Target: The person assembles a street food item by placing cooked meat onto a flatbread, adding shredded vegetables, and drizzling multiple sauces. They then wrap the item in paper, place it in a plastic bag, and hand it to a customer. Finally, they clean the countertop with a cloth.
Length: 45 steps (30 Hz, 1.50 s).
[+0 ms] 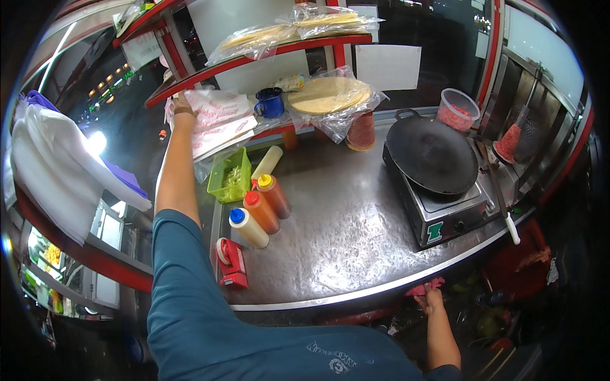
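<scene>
My left arm stretches far forward, and my left hand is at the far left corner of a stack of white wrapping paper with red print. Its fingers are too small and hidden to show whether they grip a sheet. Low on the right, beyond the counter's front edge, my right hand is closed around a crumpled pink-red cloth. Beside the paper stand a blue enamel mug and a green plastic basket with chopped pale-green vegetable in it.
Squeeze bottles and a red tape dispenser stand on the steel counter's left. A dark wok sits on a gas stove at right, beside a white-handled knife. Bagged flatbreads lie at the back. A red-edged shelf hangs above.
</scene>
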Available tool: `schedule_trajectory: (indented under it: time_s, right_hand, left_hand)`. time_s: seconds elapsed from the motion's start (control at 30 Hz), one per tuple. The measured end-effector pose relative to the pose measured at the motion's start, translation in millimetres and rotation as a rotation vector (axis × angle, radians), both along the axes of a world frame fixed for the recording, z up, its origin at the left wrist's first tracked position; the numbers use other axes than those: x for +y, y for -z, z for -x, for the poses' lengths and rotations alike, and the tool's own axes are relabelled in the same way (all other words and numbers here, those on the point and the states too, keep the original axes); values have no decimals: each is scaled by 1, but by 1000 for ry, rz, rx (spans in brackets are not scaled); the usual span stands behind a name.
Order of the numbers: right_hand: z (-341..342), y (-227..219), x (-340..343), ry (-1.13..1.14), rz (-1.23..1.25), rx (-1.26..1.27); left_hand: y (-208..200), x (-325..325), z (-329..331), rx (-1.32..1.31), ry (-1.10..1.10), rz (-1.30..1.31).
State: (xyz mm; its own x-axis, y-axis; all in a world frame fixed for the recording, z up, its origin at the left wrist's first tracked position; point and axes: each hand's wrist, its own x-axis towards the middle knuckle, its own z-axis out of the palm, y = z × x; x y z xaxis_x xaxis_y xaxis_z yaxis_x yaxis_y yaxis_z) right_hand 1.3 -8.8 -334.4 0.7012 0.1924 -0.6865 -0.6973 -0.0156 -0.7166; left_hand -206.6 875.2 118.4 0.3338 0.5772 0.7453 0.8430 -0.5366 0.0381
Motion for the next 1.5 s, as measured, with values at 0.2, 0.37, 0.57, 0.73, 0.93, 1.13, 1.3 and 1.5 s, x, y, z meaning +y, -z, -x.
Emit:
schedule_trajectory:
  time_s: [0.2, 0.37, 0.57, 0.73, 0.93, 1.13, 1.3, 1.5]
  right_hand:
    - [2, 6, 2, 138, -19, -26]
    - [-5, 14, -2, 123, -84, 26]
    - [8, -6, -18, 33, -91, 4]
    - [0, -14, -18, -157, -72, -6]
    - [-8, -44, -28, -120, 10, 3]
    - [-15, -17, -30, -262, 105, -100]
    - [-14, -9, -38, -331, 168, -158]
    - [-10, -90, -59, -694, 388, -452]
  left_hand:
    - [-25, -100, -92, 40, 427, 304]
    - [4, -165, -146, 7, 543, 483]
    - [-6, -125, -130, -435, 392, 288]
    - [19, -55, -45, -11, 184, 440]
    - [31, -185, -49, -329, 495, 46]
    - [208, -375, 85, -1203, 806, 79]
    - [316, -413, 97, -1158, 437, 735]
    - [317, -324, 80, -954, 731, 1146]
